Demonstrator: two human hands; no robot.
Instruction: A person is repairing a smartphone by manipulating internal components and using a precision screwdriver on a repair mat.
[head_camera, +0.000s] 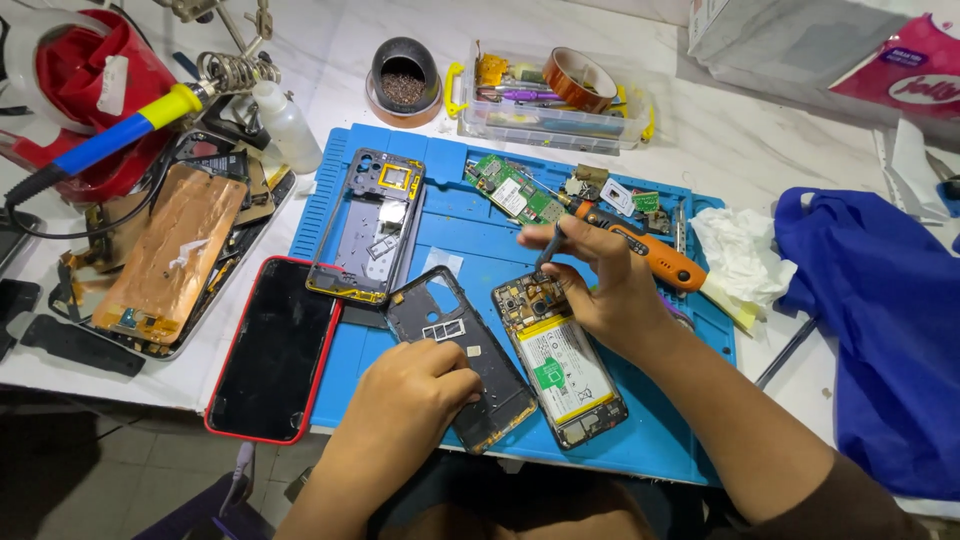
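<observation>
Blue mat (460, 215) covers the table; left hand (415, 385) presses a black frame (470, 365), grip curled on it. Right hand (600, 285) pinches a thin tool (548, 250) over the opened phone (560, 365); a slip could likely puncture its battery (562, 368).

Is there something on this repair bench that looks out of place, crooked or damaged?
Nothing looks spilled or broken by accident. The opened phone under the right hand lies askew on the blue mat, and a crumpled white tissue sits at the mat's right edge. The left hand rests on a black phone frame.
</observation>
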